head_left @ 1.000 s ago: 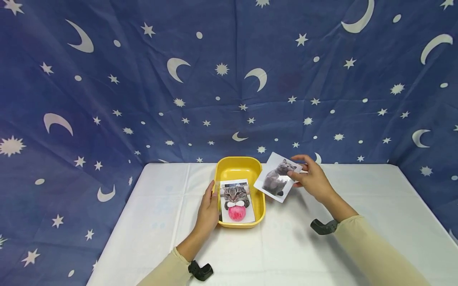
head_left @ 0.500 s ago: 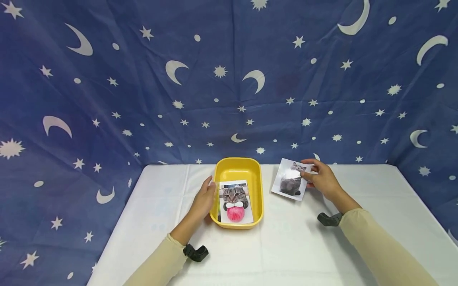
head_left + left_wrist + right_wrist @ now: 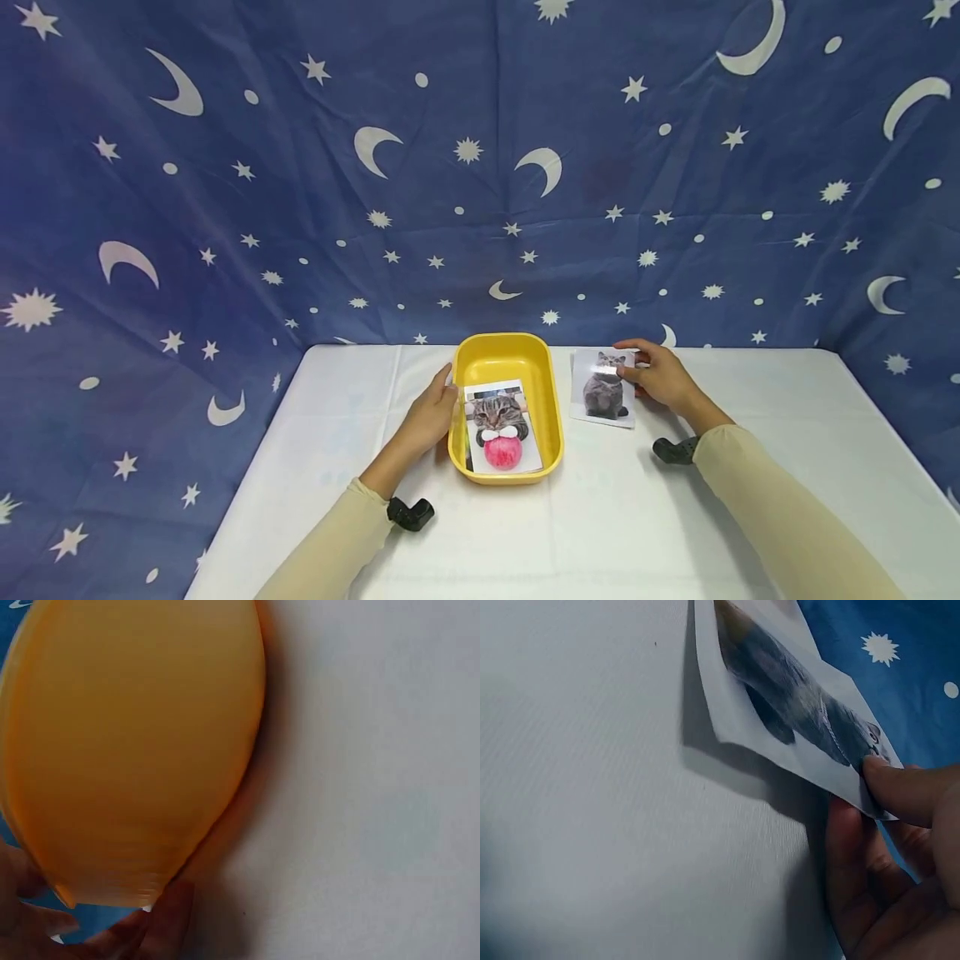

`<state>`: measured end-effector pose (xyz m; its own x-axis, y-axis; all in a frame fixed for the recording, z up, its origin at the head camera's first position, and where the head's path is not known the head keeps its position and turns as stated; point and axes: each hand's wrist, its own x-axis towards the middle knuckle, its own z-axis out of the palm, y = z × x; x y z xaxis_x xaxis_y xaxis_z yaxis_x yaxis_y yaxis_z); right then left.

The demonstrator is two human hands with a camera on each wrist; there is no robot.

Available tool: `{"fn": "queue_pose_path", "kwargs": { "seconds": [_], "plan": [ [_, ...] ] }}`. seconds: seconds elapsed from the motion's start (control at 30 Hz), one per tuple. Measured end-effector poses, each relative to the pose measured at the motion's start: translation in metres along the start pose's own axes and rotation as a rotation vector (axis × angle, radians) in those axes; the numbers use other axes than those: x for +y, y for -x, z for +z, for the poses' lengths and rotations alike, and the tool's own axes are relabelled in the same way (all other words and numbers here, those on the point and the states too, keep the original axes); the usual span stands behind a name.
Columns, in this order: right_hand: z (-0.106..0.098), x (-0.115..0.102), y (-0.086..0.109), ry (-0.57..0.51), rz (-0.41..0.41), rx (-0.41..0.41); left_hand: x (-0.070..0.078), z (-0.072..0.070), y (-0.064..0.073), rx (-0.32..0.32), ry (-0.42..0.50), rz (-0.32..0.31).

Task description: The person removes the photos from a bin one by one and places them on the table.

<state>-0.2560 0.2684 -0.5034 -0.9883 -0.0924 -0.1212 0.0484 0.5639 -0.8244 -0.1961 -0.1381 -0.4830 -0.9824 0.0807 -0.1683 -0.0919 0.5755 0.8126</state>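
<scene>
My right hand [image 3: 660, 379] pinches a photo card of a grey cat [image 3: 602, 396] by its right edge, thumb on top and fingers beneath. In the right wrist view the card [image 3: 780, 697] tilts over the white cloth, casting a shadow on it. Left of it stands a yellow plastic tray [image 3: 506, 346]. Inside the tray's near part lies a photo card of a tabby cat with a pink ball [image 3: 501, 425]. My left hand [image 3: 427, 412] holds the tray's left side, thumb at the rim. In the left wrist view, fingertips [image 3: 172, 915] touch the tray's outer wall [image 3: 135, 750].
A white cloth [image 3: 607, 517] covers the table. Behind and at both sides hangs a blue curtain [image 3: 450, 192] printed with moons and stars. Each wrist wears a black camera band, one on the left [image 3: 410, 514] and one on the right [image 3: 673, 451].
My right hand has carried the grey cat card away from the tray's right rim and lowered it toward the cloth, turning it straighter. My left hand stays at the tray.
</scene>
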Motion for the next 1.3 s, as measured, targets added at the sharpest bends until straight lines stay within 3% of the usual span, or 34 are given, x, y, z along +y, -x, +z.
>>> {"fn": "queue_pose_path", "kwargs": {
  "seconds": [0.27,0.6,0.7,0.83,1.03,1.17,1.3],
  "plan": [
    [0.005,-0.004,-0.007,0.212,-0.087,0.038,-0.002,0.005,-0.018,0.035,0.0,0.103],
    [0.003,-0.008,-0.011,0.413,-0.182,0.112,-0.006,0.008,-0.021,0.016,0.055,0.107],
    [0.007,-0.021,-0.009,0.4,-0.183,0.143,-0.006,0.009,-0.02,0.013,0.057,0.105],
    [0.019,-0.055,-0.005,0.328,-0.221,0.123,-0.007,0.011,-0.018,0.022,0.072,0.11],
    [0.047,-0.117,-0.002,0.262,-0.361,-0.038,-0.004,0.012,-0.016,0.035,0.106,0.111],
    [0.069,-0.146,-0.002,0.272,-0.401,-0.245,-0.004,0.012,-0.016,0.045,0.107,0.098],
    [0.09,-0.162,-0.007,0.372,-0.391,-0.432,-0.005,0.012,-0.018,0.025,0.109,0.074]
  ]
}}
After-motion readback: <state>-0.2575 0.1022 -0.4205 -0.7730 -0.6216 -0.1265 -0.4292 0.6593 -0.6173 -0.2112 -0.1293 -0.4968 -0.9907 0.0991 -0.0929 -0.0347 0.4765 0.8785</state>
